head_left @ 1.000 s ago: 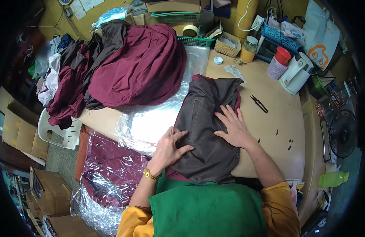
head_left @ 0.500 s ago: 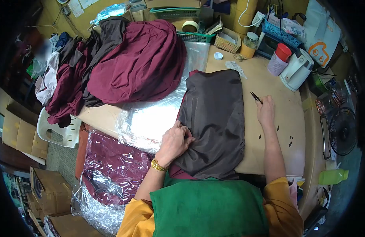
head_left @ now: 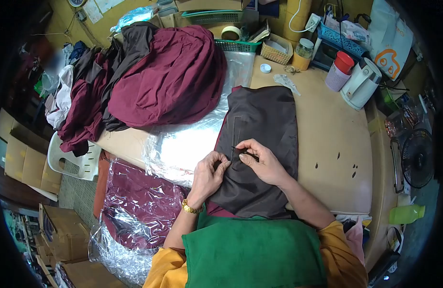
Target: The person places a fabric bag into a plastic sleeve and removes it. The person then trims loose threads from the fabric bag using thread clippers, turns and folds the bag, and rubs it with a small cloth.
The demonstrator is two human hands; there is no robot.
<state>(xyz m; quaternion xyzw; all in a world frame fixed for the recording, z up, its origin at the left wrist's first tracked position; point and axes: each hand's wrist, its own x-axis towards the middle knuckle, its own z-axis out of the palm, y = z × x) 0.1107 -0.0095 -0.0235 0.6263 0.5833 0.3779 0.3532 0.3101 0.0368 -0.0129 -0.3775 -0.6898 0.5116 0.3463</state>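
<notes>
A dark grey cloth piece (head_left: 267, 115) with a maroon edge lies on the table in front of me, a stitched rectangle near its left side. My left hand (head_left: 212, 174) pinches the cloth at its left edge, below the stitching. Black thread snips (head_left: 250, 155) are held in my right hand (head_left: 263, 162), over the cloth just right of my left fingers. Their tips point toward the lower end of the stitching.
A large maroon and grey cloth pile (head_left: 168, 77) covers the table's back left, beside clear plastic sheeting (head_left: 176, 151). Baskets, a jar (head_left: 304, 49), a red cup (head_left: 343, 62) and a white kettle (head_left: 359, 84) stand along the back. Plastic-wrapped maroon cloth (head_left: 140, 204) lies lower left.
My right hand left the cloth, picked up the snips from the table at right and brought them over beside my left hand. My left fingers closed on the cloth.
</notes>
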